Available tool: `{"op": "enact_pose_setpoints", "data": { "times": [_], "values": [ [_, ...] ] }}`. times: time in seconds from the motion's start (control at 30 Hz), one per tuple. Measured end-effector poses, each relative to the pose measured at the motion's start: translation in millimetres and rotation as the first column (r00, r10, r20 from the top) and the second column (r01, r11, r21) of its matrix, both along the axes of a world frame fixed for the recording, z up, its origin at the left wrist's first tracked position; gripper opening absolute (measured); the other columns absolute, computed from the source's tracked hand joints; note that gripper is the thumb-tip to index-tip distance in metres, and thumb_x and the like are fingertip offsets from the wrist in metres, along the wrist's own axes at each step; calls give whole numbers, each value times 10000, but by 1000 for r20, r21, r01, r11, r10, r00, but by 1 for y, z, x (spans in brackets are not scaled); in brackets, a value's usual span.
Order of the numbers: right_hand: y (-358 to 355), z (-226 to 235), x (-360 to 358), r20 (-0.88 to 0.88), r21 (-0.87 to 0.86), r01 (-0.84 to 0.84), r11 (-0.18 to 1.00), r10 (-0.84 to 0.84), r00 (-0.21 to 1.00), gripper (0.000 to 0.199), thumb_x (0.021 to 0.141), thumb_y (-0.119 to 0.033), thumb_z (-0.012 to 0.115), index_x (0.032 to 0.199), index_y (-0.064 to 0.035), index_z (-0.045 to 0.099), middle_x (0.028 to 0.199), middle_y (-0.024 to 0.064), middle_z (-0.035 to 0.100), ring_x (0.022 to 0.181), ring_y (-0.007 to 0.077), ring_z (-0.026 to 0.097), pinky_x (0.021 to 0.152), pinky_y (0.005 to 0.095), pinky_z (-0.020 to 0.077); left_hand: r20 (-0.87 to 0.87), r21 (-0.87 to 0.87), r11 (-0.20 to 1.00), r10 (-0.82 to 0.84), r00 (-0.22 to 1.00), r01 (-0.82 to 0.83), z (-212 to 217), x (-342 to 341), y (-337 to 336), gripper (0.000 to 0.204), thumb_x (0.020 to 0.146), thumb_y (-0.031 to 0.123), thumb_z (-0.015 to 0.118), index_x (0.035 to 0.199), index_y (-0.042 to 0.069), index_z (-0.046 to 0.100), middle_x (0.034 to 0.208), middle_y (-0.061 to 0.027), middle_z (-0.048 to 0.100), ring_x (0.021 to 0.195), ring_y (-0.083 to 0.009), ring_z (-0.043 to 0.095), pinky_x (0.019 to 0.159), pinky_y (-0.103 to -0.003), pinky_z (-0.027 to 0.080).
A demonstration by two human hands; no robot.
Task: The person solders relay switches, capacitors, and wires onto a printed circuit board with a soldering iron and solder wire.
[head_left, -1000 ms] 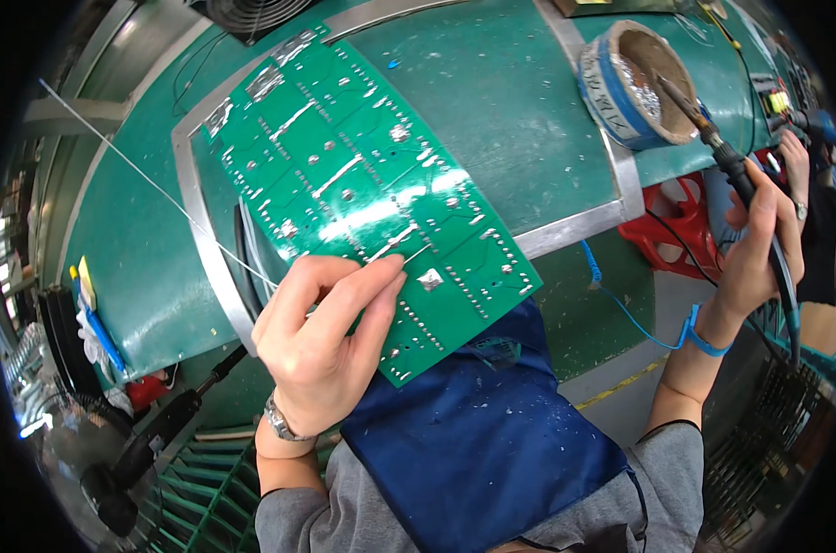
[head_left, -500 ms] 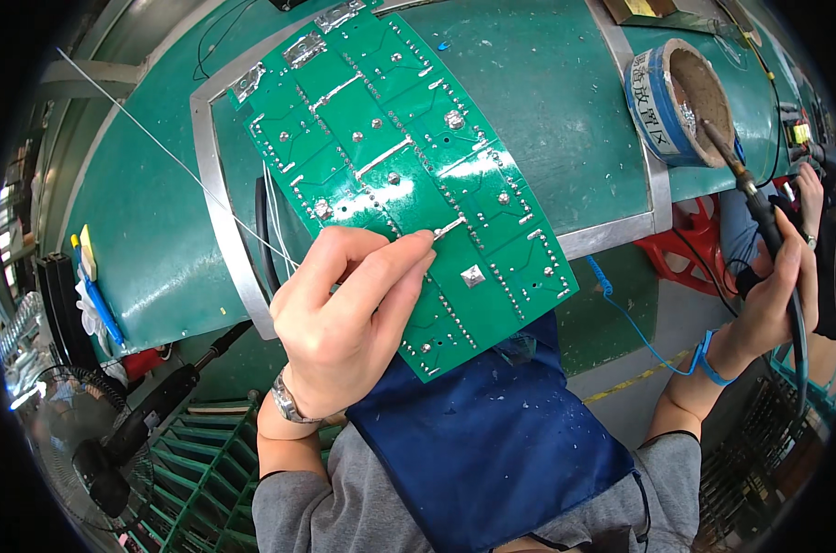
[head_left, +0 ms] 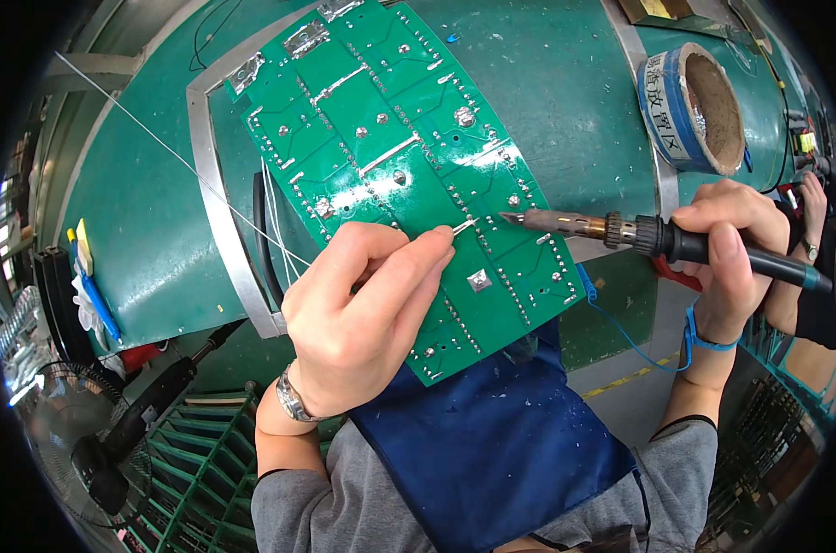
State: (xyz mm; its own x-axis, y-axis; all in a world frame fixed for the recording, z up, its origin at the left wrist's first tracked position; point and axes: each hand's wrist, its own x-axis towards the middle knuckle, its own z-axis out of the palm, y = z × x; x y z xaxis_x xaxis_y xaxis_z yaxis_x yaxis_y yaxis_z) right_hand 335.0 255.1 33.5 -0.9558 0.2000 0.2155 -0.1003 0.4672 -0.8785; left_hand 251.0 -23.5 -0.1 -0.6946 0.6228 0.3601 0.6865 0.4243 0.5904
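My left hand (head_left: 363,309) is closed in a pinch over the middle of a large green circuit board (head_left: 478,170), its fingertips at a silvery strip among rows of solder joints. A long thin pale wire, which looks like solder wire (head_left: 174,157), runs in from the upper left and passes into this hand; its end at the fingertips is hard to make out. My right hand (head_left: 736,241) grips a soldering iron (head_left: 639,234) by its dark handle. The iron's tip points left, over the board just right of my left fingertips; whether it touches is unclear.
A cardboard ring (head_left: 685,111) with a blue band stands on the green bench, right of the board. A metal frame (head_left: 220,203) edges the work spot. Left are a fan (head_left: 91,452) and pens. A blue coiled cord (head_left: 612,318) joins my right wrist. Another person's hand (head_left: 812,207) shows far right.
My right hand has swung the soldering iron left, from the cardboard ring to over the board. The left hand and board have shifted slightly right.
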Motion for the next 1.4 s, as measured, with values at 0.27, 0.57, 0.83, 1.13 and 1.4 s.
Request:
{"op": "enact_pose_setpoints", "data": {
  "times": [0.27,0.57,0.83,1.13,1.4],
  "values": [
    [4,-5,-12,50,-41,-111,993,113,992,249,792,-189,607,804,36,714,595,66,609,456,84,510,449,223,379,-39,3,1000,-24,999,24,-3,-1,5,252,672,-41,770,911,16,713,760,-43,547,570,-128,552,478,-264,427],
    [3,-6,-15,55,-69,-111,991,115,992,261,798,-198,599,803,36,715,597,66,608,453,77,500,449,219,370,-56,-27,999,-33,998,31,-2,-2,9,245,671,-49,764,902,14,712,749,-42,542,562,-130,543,475,-268,424],
    [8,-7,5,17,-125,30,992,-28,999,334,843,-273,583,824,41,693,584,58,543,458,82,461,441,216,324,-10,-24,992,121,993,-121,6,-11,-5,254,678,-43,783,915,23,722,752,-48,550,563,-129,539,475,-259,412],
    [19,-22,31,-608,251,785,566,-540,583,281,955,-147,500,943,73,674,796,135,651,581,100,540,505,161,361,245,89,975,179,953,-206,4,-30,-20,241,757,-73,715,974,33,717,819,-28,577,628,-64,542,493,-206,423],
    [18,-8,29,-463,333,723,606,-563,685,311,935,-205,537,995,63,683,802,123,662,532,86,522,499,177,370,58,29,989,140,988,-142,8,-45,-13,225,728,-46,756,938,21,711,790,-44,570,626,-123,579,507,-246,450]
  ]
}}
